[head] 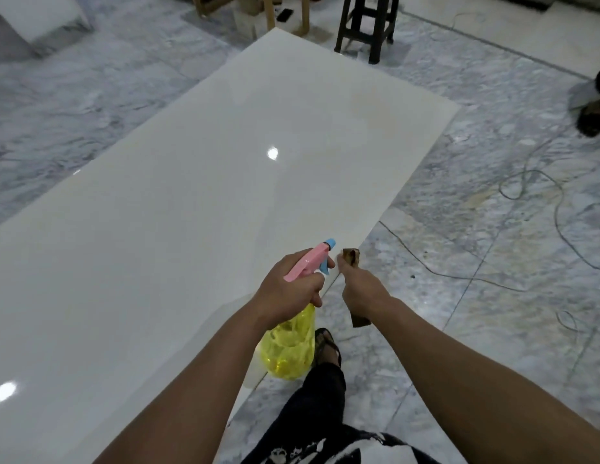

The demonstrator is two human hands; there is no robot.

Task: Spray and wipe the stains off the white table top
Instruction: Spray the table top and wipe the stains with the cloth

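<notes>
Left hand (288,286) grips spray bottle (290,346) (yellow, translucent); right hand (360,289) grips cloth (452,254).

We see spray bottle (293,343) over table top's (191,202) right edge, cloth (452,255) just right of it, stool (367,25) behind far corner, cables (526,195) on floor at right.

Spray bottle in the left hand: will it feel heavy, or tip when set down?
The spray bottle is thin see-through yellow plastic, so probably light; how full it is isn't clear. Its round body looks wider than its pink trigger head, so it should stand steadily on the glossy table top.
</notes>
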